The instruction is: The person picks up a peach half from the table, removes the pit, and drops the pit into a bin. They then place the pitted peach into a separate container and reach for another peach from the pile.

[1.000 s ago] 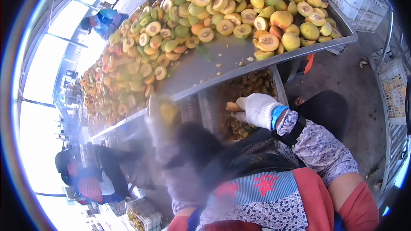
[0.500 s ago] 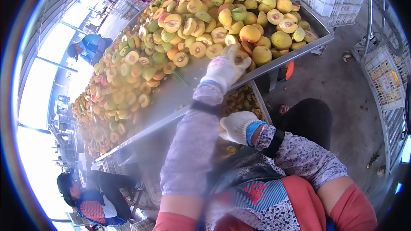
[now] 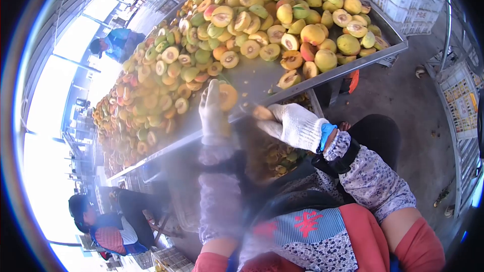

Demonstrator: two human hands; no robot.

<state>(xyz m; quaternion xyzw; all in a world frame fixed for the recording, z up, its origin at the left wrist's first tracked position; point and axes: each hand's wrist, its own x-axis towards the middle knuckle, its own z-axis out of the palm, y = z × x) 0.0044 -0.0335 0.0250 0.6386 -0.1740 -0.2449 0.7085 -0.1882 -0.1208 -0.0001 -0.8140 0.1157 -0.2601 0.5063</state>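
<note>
My left hand (image 3: 214, 113), in a white glove, is over the tray's near edge, its fingers raised along a blurred halved yellow fruit (image 3: 228, 97) with an orange centre. The fruit lies against the palm side; the thumb is hidden. To the right, my gloved right hand (image 3: 297, 127) pinches a small brownish-orange piece (image 3: 262, 113), too smeared to identify. Many cut yellow, green and reddish fruits (image 3: 229, 59) are heaped on the metal tray (image 3: 348, 65). Near the tray's front edge lies a fruit half (image 3: 289, 79).
Fruit scraps (image 3: 282, 158) are below the tray edge, under my right hand. White crates (image 3: 403, 0) are stacked at the upper right, with another crate (image 3: 460, 102) below. A seated person (image 3: 113, 231) is at lower left; other people (image 3: 118, 43) are across the tray.
My left hand has moved left, from the pile to the tray's near edge, beside a fruit half. My right hand has risen and now has a brownish piece at its fingers. The view has shifted slightly.
</note>
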